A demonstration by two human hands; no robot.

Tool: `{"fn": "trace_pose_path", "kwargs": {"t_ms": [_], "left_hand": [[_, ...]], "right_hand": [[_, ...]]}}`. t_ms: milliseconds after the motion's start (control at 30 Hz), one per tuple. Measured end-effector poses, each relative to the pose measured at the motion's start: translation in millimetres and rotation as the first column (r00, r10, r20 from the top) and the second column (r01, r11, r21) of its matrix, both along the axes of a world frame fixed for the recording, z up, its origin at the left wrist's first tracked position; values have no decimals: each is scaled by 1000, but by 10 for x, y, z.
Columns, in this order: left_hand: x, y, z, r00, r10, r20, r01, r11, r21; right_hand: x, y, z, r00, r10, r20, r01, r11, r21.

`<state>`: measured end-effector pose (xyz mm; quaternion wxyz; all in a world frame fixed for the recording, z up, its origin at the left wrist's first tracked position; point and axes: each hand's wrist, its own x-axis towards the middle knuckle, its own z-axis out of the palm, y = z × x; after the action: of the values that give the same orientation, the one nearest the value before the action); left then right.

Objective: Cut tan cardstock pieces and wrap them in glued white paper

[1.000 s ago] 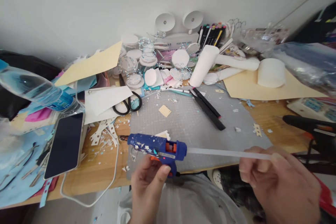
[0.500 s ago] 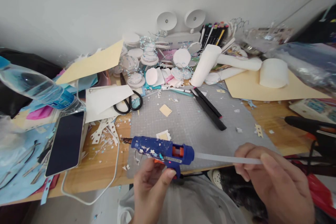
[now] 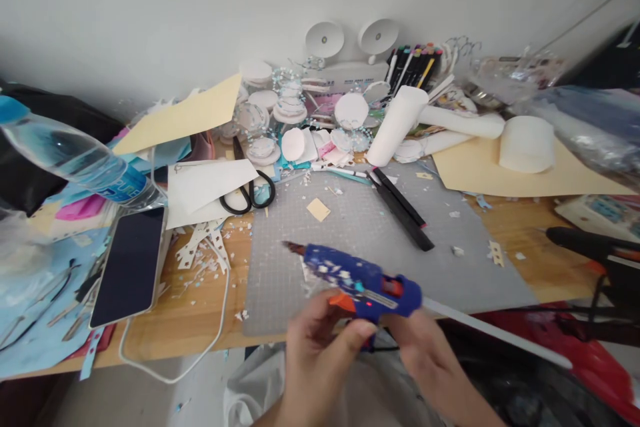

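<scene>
A blue glue gun (image 3: pixel 345 269) with an orange trigger hangs over the front of the grey cutting mat (image 3: pixel 280 260), its dark nozzle to the left. Fingers of my left hand (image 3: pixel 325 353) wrap round its handle. A long white glue stick (image 3: pixel 495 332) sticks out of its back end, slanting down to the right. My right hand (image 3: pixel 425 353) is right under the back of the gun; its fingertips are hidden behind the gun and blurred. A small cream paper square (image 3: pixel 318 209) lies on the mat, and black-handled tools (image 3: pixel 403 207) lie behind the gun.
Black scissors (image 3: pixel 263 190), white paper (image 3: pixel 205 187), a phone (image 3: pixel 129 267) and a water bottle (image 3: pixel 80 157) are at the left. White rolls (image 3: pixel 397 125), foam discs and markers (image 3: pixel 413 67) crowd the back. A second, black glue gun (image 3: pixel 580 243) is at the right edge.
The glue gun and my left hand have moved right, and the gun now tilts down to the right. My right hand has let go of the glue stick and moved left under the gun.
</scene>
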<state>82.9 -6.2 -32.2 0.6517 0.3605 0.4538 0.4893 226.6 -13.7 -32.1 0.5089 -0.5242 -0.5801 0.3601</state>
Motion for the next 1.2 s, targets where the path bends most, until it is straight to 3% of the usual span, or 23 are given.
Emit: {"fn": "trace_pose_path", "kwargs": {"t_ms": [67, 167, 233, 367, 433, 567, 767, 1067, 1200], "left_hand": [[60, 3, 15, 994, -111, -18, 112, 993, 43], [-8, 4, -21, 949, -208, -238, 243, 961, 129], [-168, 29, -70, 878, -151, -455, 274, 937, 217], [-560, 194, -166, 684, 151, -714, 278, 851, 446], [-676, 304, -206, 553, 236, -799, 353, 803, 481], [-696, 446, -269, 387, 189, -902, 526, 759, 385], [-677, 485, -312, 328, 136, -935, 591, 742, 316], [-666, 517, -299, 312, 112, -943, 579, 765, 282], [-669, 520, -293, 318, 107, -942, 573, 770, 281]], "right_hand": [[-65, -87, -100, 993, 38, -108, -55, 985, -162], [42, -124, -180, 966, -123, -226, 49, 951, -307], [201, -75, -165, 963, -183, -197, 115, 943, -313], [418, 56, -77, 970, -181, -164, 116, 932, -342], [401, 90, -57, 988, -148, -31, 125, 912, -390], [214, 154, -66, 929, -93, 358, 219, 919, -328], [112, 321, -81, 841, -3, 540, 126, 973, -191], [129, 390, -70, 718, 47, 695, 139, 968, -210], [115, 411, -67, 707, 85, 702, 135, 959, -251]]}}
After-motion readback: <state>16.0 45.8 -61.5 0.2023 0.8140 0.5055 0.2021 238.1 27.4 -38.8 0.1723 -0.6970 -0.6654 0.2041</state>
